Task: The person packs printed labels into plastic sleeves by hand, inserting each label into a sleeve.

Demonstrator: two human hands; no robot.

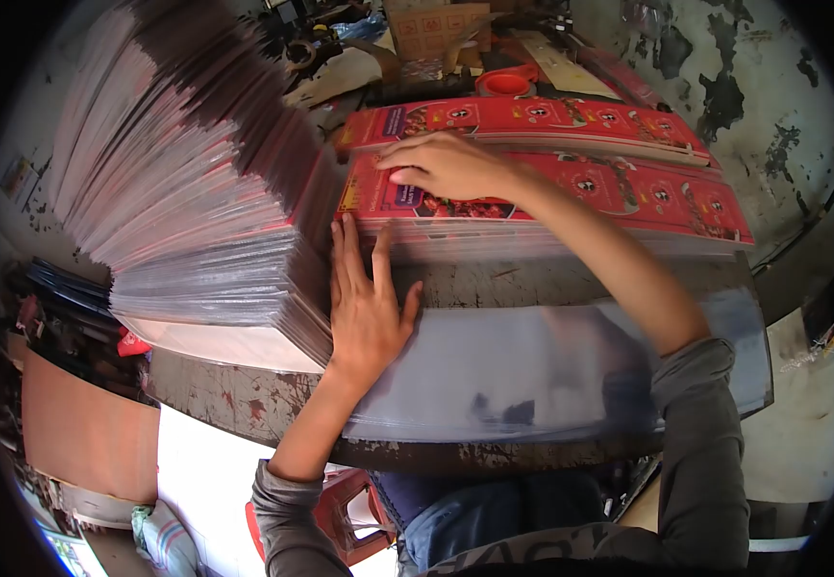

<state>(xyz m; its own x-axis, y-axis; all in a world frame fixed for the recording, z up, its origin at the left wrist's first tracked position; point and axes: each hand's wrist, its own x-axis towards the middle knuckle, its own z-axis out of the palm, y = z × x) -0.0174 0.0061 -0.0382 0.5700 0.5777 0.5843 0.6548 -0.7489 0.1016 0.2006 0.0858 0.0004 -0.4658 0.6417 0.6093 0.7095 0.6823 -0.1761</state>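
Observation:
Two stacks of long red printed sheets lie side by side on the worn table [494,281]. My right hand [446,165] rests over the left end of the nearer red stack [628,188], its fingers bent and their tips on the top sheet. My left hand [369,293] lies spread, fingertips at that stack's front left corner, beside the tall pile of plastic-covered sheets [215,260]. Below its palm and to the right is a flat stack of clear plastic sleeves [503,370]. Whether my right fingers pinch a sheet cannot be made out.
The tall pile fans upward along the left side. Behind the red stacks stand a red tape roll [506,83], a cardboard box [439,31] and clutter. A red stool [349,519] is below the table's front edge. A peeling wall rises at right.

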